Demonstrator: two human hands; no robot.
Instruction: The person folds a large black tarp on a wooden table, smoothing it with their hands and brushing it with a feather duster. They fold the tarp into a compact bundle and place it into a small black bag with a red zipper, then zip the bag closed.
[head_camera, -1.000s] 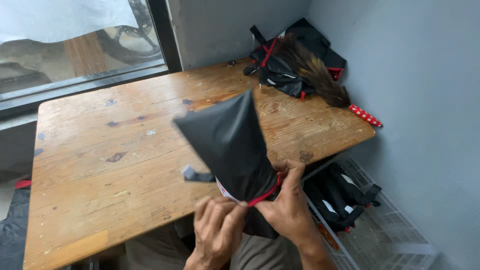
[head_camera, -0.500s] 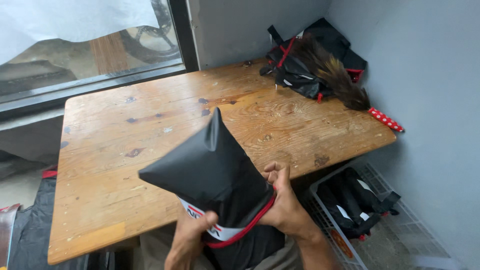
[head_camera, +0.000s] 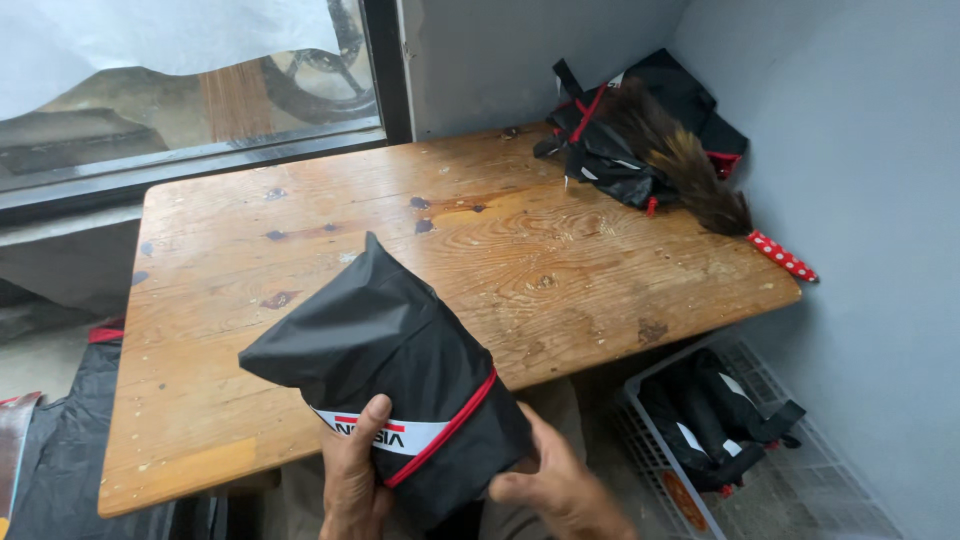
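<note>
A wooden table is seen under the window, with a heap of black bags and a feather duster at its far corner. Above its near edge, a black fabric bag with red trim is held. It is gripped from below by the left hand, fingers closed on it, and by the right hand, fingers curled against its side.

Both hands gripping black pouch, wooden table beneath
</note>
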